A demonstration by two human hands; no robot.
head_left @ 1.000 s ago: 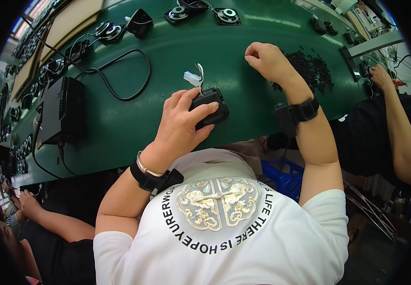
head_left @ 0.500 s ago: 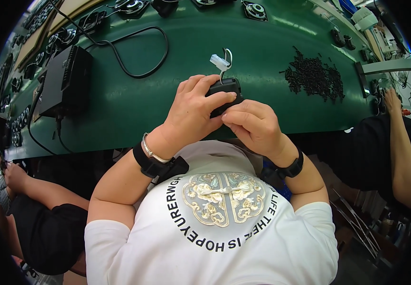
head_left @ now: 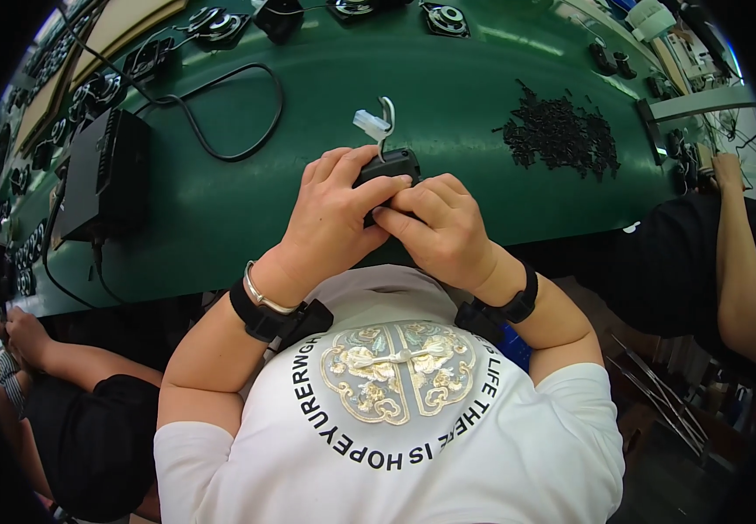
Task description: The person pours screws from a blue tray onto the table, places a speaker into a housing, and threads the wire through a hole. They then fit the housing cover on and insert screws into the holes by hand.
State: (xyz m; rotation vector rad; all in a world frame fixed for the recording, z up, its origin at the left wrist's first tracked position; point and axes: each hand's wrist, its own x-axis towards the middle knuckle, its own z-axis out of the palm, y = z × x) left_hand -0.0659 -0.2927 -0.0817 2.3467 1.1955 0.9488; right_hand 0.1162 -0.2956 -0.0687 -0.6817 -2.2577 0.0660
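Observation:
My left hand point(head_left: 325, 210) is closed round a small black plastic housing point(head_left: 403, 163), holding it just above the near part of the green table. From the housing's far side rises a short curved cable point(head_left: 388, 113) with a white plug point(head_left: 371, 125) at its end. Curled fingers of my right hand point(head_left: 444, 225) press against the near right side of the same housing, their tips meeting my left thumb. Both hands cover much of the housing, so its near face is hidden. Whether anything small sits between my right fingertips cannot be seen.
A heap of small black pieces point(head_left: 561, 133) lies to the right on the green table point(head_left: 334, 79). At left stands a black box-shaped device point(head_left: 105, 175) with cords; a black cable point(head_left: 275, 105) loops beside it. Speakers point(head_left: 445, 19) line the far edge. Co-workers' arms point(head_left: 738, 262) show at both sides.
The whole view has shifted slightly. My right fingers have moved from a pinch at the housing's near corner to lie further over it, closer against my left thumb. The left hand keeps its hold.

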